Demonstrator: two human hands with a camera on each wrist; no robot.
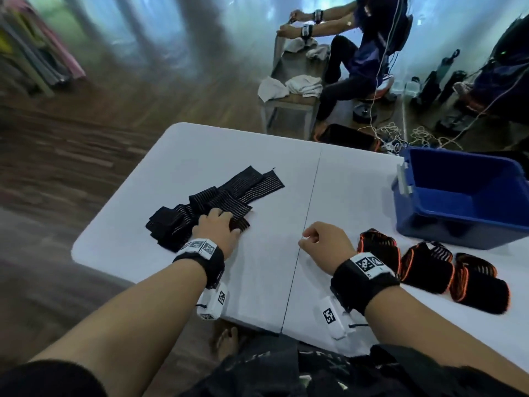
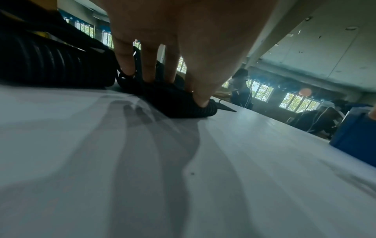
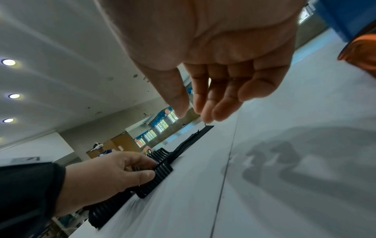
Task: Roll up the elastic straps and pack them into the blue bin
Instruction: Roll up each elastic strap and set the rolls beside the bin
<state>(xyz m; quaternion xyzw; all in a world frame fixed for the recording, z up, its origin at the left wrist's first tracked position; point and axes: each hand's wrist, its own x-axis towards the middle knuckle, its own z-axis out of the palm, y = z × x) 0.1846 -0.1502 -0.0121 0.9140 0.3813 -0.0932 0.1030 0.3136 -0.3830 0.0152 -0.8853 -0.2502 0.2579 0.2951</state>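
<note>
A loose heap of black ribbed elastic straps (image 1: 217, 196) lies on the white table (image 1: 200, 156) left of its centre seam. My left hand (image 1: 221, 227) grips the near end of one strap (image 2: 183, 103), thumb and fingers curled round it (image 3: 160, 170). My right hand (image 1: 317, 239) hovers over bare table beside the seam, fingers loosely curled and holding nothing (image 3: 203, 109). Three rolled black straps with orange edges (image 1: 423, 267) lie at the right. The blue bin (image 1: 463, 196) stands behind them at the far right; what I see of its inside is bare.
Beyond the table another person (image 1: 363, 53) sits at a small table with white towels (image 1: 289, 84). Cables and dark bottles (image 1: 429, 84) lie on the wooden floor at the far right. The table's near edge runs just below my wrists.
</note>
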